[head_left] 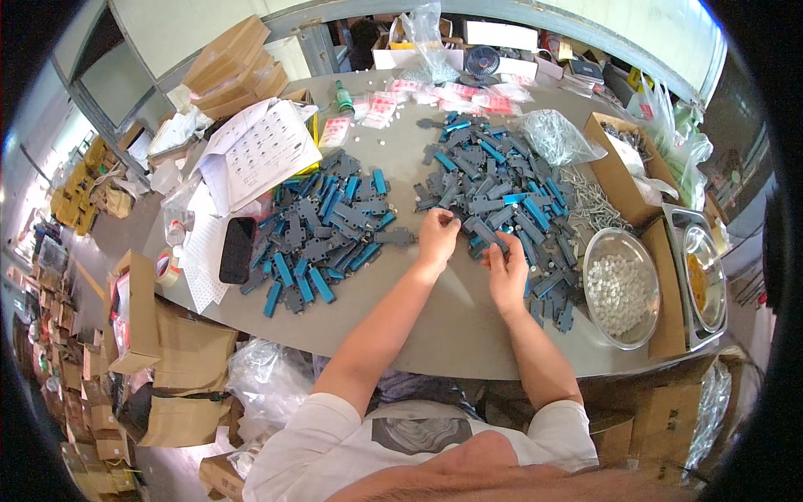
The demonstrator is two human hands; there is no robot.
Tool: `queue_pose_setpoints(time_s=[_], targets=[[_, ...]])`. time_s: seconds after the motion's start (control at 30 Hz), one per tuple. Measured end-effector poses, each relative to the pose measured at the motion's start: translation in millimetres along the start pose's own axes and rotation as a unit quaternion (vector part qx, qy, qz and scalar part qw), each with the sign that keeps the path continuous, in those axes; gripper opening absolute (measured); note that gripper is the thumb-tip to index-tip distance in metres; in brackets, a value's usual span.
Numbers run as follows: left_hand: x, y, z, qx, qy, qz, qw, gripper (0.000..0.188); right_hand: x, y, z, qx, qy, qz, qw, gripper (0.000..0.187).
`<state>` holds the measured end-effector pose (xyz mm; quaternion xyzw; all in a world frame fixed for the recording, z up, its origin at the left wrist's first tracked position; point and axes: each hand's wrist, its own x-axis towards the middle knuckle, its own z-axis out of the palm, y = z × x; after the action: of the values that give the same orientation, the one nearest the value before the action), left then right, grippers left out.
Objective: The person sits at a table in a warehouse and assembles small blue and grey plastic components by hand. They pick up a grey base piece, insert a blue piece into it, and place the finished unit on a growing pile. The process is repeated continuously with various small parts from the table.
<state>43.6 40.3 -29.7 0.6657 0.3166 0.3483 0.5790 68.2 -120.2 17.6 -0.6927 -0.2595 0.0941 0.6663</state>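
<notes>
Dark-grey flanged casings (345, 214), some pieces blue-faced, heap up at L, right of a black phone (237, 250); a second pile sits R of centre. Between piles, a lone casing (395, 238) lies just beside the L hand (437, 241). L thumb and fingertips look drawn together in a pinch nr the second pile's edge; can't tell what, if anything, is between them. R hand (507, 276) is half curled, thumb and fingers closed on the near end of a grey casing (483, 230) (contact partly hidden). Best to hold it lightly by its edges, level, and lift clear of neighbours so tabs don't snag. Further R: loose screws (595, 201), then a steel bowl (619, 240) w/ small white pieces (621, 293); mind the rim w/ the R forearm.
</notes>
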Motion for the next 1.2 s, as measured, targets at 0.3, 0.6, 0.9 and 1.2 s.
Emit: queue_pose_setpoints(time_s=[0.3,0.6,0.9,1.2], targets=[[-8.0,7.4,-13.1,-0.143,-0.067,-0.109,0.981,0.056,2.6,12.6,-2.4,0.049,-0.001,0.008,0.999,0.028],[-50.3,49.8,-55.3,-0.226,-0.175,-0.257,0.923,0.067,0.6,13.4,5.5,0.092,-0.033,0.02,0.995,0.032],[-53.9,41.3,-47.5,-0.261,-0.185,-0.239,0.917,0.046,-4.8,17.4,3.2,0.063,-0.069,-0.028,0.995,0.029],[-58.5,44.7,-37.6,-0.291,-0.078,-0.208,0.931,0.032,-6.0,12.1,2.0,-0.006,-0.038,-0.134,0.99,0.02]])
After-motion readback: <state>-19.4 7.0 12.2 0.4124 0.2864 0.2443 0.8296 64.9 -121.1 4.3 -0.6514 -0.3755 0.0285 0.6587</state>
